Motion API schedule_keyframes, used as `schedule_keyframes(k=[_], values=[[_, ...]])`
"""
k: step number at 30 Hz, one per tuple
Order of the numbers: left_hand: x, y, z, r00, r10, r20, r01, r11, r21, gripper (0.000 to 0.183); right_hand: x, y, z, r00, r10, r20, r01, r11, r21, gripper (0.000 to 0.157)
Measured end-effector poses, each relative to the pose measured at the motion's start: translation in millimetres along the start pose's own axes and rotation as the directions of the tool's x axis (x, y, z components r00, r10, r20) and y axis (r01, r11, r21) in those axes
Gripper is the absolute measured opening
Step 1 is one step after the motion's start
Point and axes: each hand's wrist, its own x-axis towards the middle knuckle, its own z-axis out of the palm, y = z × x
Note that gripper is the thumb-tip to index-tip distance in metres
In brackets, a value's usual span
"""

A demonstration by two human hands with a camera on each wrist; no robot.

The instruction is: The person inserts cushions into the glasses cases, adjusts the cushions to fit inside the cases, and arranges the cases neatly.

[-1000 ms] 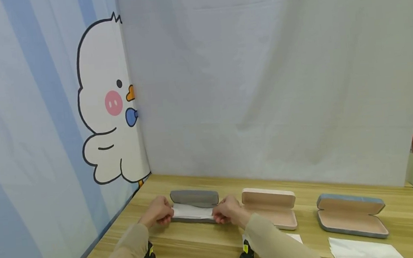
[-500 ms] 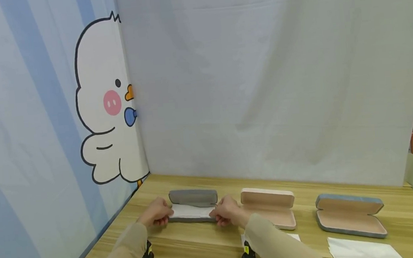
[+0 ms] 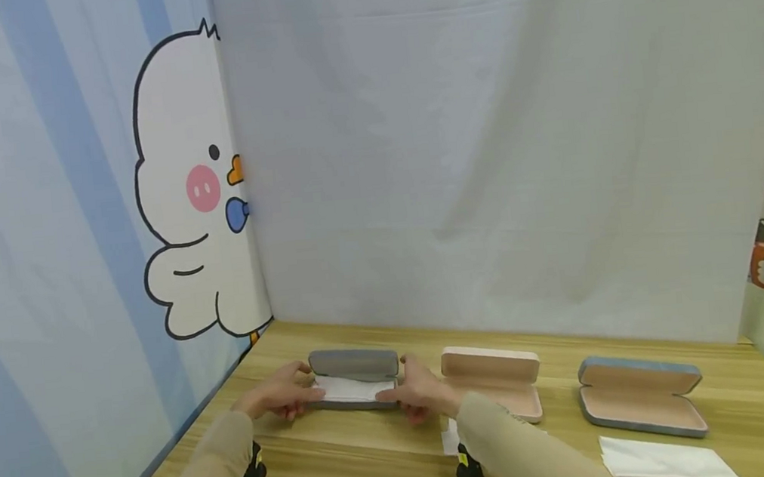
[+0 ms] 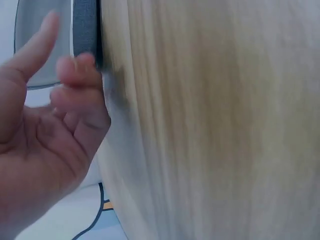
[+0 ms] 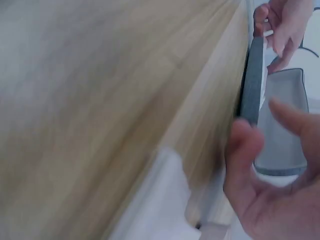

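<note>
Behind the wooden counter (image 3: pixel 348 472) hangs a big gray curtain (image 3: pixel 483 146). Three cases sit with their lids up. On the left, the gray case (image 3: pixel 355 363) has a white cloth (image 3: pixel 354 388) in it. The pink case (image 3: pixel 490 367) is in the middle, and the blue case (image 3: pixel 642 403) is on the right, near a folded cloth (image 3: pixel 667 460). One more cloth (image 3: pixel 451 442) is partly hidden by the right sleeve (image 3: pixel 526 449). That makes three cloths. Two hands, the left hand (image 3: pixel 278 395) and the right hand (image 3: pixel 425 390), are at the gray case's ends, thumbs apart from fingers.
</note>
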Motion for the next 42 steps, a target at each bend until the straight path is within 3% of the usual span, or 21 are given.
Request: schedule_keyframes(k=[3,8,15,27,42], values=[[1.5,-4.5,-4.0,0.993,0.055,0.101,-0.046,0.995,-0.088,0.096,0,0,-3.6,0.997,-0.010,0.076,0.005,0.998,0.059,0.097],[4.1,-10.4,-5.2,0.980,0.108,0.167,-0.081,0.984,-0.162,0.106,4,6,-3.0,0.992,-0.072,0.101,0.058,0.989,0.138,0.092],[5.5,-12.7,-6.2,0.978,0.128,0.166,-0.098,0.979,-0.176,0.106,8,12,-0.4,0.990,-0.103,0.093,0.085,0.981,0.173,0.073],[5.5,-17.2,-6.2,0.972,0.174,0.155,-0.146,0.973,-0.181,0.106,9,15,0.9,0.984,-0.125,0.127,0.099,0.977,0.188,0.068],[7.8,-22.7,-5.5,0.967,0.188,0.171,-0.148,0.963,-0.225,0.107,9,16,-0.7,0.977,-0.149,0.152,0.110,0.965,0.239,0.065]])
